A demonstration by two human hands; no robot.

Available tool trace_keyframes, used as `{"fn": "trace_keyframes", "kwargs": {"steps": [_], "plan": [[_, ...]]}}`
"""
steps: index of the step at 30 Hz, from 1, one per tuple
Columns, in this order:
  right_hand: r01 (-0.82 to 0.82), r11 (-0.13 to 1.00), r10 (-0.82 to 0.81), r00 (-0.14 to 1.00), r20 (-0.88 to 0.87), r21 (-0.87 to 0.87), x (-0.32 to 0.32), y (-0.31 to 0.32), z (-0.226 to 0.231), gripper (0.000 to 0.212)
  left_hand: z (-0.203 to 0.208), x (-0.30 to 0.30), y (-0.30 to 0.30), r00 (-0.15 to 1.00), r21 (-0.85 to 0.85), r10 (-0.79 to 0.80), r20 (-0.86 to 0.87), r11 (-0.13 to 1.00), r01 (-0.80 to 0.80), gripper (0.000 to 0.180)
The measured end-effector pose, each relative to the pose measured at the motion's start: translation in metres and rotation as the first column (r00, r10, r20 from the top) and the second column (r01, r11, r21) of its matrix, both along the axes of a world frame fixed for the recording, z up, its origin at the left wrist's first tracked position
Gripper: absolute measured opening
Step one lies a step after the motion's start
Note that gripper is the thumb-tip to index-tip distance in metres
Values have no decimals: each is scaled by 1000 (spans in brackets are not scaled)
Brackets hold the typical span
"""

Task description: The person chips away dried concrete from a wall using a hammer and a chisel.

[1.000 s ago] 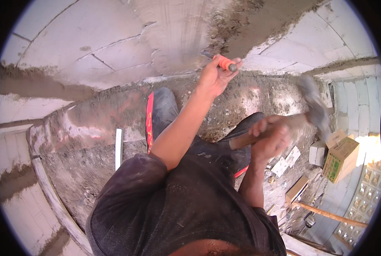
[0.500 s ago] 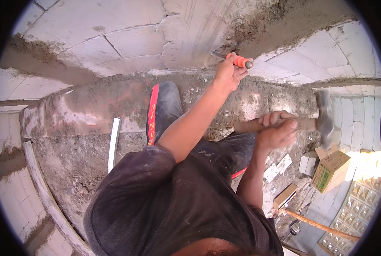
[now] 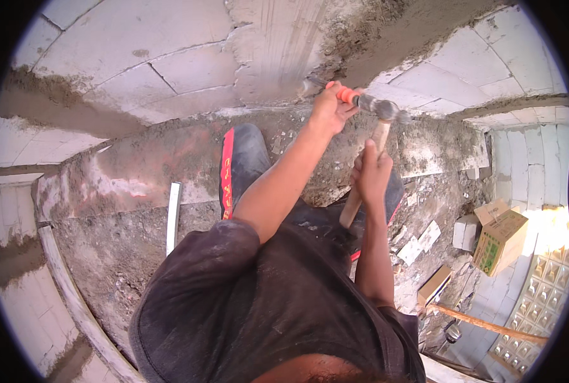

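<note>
My left hand (image 3: 330,113) is closed round the orange grip of a chisel (image 3: 346,93), whose metal tip meets the base of the block wall (image 3: 195,76). In my right hand (image 3: 373,173) is the wooden handle of a hammer (image 3: 380,137). The hammer's metal head, smeared by motion, is at the butt end of the chisel. Whether the two touch exactly is hard to tell. The chisel points left and away from me, toward rough grey mortar at the wall's foot.
Rubble and dust cover the floor (image 3: 125,255). A white strip (image 3: 173,217) lies on the left. To the right are an open cardboard box (image 3: 501,239), a smaller box (image 3: 434,285), broken white pieces (image 3: 420,244) and a wooden stick (image 3: 488,324). Glass blocks (image 3: 536,297) stand beyond.
The hammer has swung from the right over to the chisel's butt end, its handle turning from nearly level to upright in view. My left hand keeps its grip on the chisel.
</note>
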State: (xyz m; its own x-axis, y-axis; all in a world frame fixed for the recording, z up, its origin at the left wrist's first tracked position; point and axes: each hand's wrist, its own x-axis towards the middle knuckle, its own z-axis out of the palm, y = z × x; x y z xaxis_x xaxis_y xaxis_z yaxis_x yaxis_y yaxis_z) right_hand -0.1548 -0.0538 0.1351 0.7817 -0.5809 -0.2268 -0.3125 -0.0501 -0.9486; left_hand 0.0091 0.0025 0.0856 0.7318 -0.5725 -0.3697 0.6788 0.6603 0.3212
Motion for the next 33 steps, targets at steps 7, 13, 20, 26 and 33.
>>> {"fn": "trace_keyframes", "kwargs": {"steps": [7, 13, 20, 26, 33], "plan": [[239, 953, -282, 925, 254, 187, -45, -28, 50, 33, -48, -29, 21, 971, 203, -237, -45, 949, 241, 19], [313, 888, -369, 922, 116, 336, -68, -33, 9, 37, -105, -102, 62, 878, 352, -379, -292, 811, 467, 15], [298, 813, -345, 939, 1, 499, -78, -24, -17, 31, -102, -68, 39, 932, 328, -298, -207, 876, 354, 25], [268, 804, -328, 944, 20, 530, -68, -35, -9, 27, -102, -13, 7, 969, 383, -190, -158, 893, 237, 22], [281, 830, -324, 946, 7, 482, -63, -47, 7, 27, -104, 4, -13, 970, 292, -100, -222, 942, 164, 22]]}}
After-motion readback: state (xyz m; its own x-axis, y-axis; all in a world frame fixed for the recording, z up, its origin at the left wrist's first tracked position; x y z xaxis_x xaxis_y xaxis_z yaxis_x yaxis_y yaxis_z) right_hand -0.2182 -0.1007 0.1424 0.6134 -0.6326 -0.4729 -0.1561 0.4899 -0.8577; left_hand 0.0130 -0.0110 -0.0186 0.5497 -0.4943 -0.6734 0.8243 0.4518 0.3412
